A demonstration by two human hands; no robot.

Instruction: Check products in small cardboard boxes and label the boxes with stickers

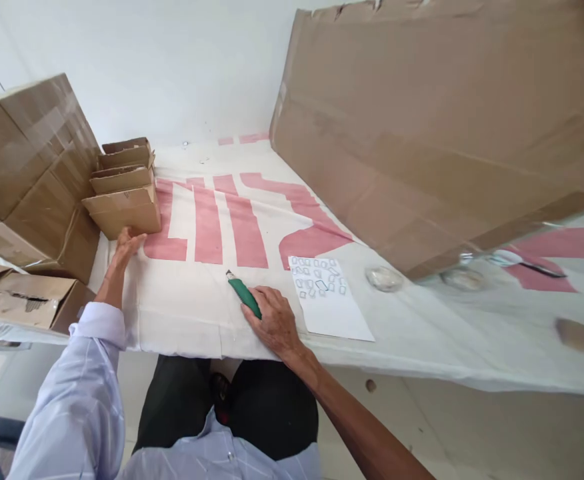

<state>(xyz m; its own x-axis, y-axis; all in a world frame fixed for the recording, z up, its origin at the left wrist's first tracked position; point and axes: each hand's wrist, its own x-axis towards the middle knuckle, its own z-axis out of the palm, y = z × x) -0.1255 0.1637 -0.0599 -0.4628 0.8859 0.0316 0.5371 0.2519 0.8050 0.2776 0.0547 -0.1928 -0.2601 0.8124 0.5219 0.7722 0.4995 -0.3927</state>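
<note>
On the white cloth with red print, my right hand is closed around a green utility knife, its tip pointing up and left. My left hand is at the lower edge of the front small cardboard box, its fingers apart and touching or very near the cardboard. Several such open boxes stand in a row behind that one. To the right of my right hand lies a white paper sheet marked with many small drawn shapes.
Large taped cartons stand at the left, with a lower carton before them. A big cardboard piece fills the back right. Near its lower edge are a clear tape roll and scissors. The cloth-covered table ends near my lap.
</note>
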